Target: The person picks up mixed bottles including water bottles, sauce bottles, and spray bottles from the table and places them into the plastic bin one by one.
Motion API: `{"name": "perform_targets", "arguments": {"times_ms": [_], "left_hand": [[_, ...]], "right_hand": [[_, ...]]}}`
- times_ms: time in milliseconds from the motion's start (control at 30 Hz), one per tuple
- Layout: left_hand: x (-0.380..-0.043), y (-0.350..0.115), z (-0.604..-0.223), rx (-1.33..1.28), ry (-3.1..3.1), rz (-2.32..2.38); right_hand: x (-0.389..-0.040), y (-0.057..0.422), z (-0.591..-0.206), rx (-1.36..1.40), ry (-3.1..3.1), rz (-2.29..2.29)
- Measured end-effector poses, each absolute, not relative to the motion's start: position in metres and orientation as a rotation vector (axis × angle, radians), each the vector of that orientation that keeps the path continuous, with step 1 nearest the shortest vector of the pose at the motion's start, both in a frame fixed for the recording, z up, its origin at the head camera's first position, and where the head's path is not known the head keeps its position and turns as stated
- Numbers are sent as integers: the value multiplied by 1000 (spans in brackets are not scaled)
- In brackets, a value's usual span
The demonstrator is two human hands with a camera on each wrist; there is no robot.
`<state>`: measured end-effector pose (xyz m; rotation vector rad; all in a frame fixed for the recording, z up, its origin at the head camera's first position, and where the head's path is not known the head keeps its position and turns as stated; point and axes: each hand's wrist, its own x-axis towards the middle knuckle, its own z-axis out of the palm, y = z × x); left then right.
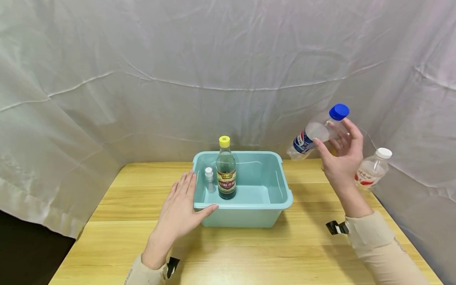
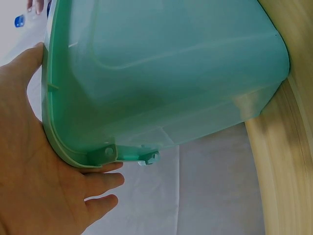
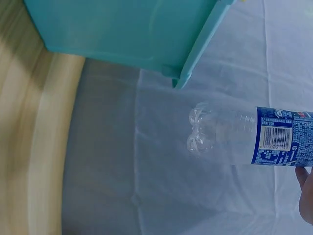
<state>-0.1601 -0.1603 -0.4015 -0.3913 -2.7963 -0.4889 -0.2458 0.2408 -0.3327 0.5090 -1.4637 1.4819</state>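
Observation:
My right hand (image 1: 343, 152) grips a clear plastic Pepsi bottle (image 1: 309, 138) with a blue cap and blue label. The bottle is tilted in the air to the right of a light blue plastic basin (image 1: 246, 217), cap up and base toward the basin. In the right wrist view the base of the bottle (image 3: 230, 132) hangs apart from the basin wall. My left hand (image 1: 179, 206) rests at the basin's near left corner, fingers straight and thumb along the rim. Inside the basin stand a glass vinegar bottle (image 1: 227, 174) with a yellow cap and a small white-capped clear bottle (image 1: 210, 182).
A clear bottle with a white cap and red-marked label (image 1: 371, 170) stands at the table's right side, partly behind my right forearm. Something yellow shows behind my right hand, mostly hidden. The wooden table (image 1: 249, 253) is bordered by a grey-white cloth (image 1: 213, 79).

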Motion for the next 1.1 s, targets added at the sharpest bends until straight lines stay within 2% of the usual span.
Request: {"name": "perform_targets", "arguments": {"times_ms": [533,1100], "left_hand": [[-160,-160,-402,-388,-2797,-496],[-160,-160,-401,-379,-2811,-507]], "right_hand": [[-249,206,-322,738,-1385,1520],[-254,183,-332,868,-1539,1427]]}}
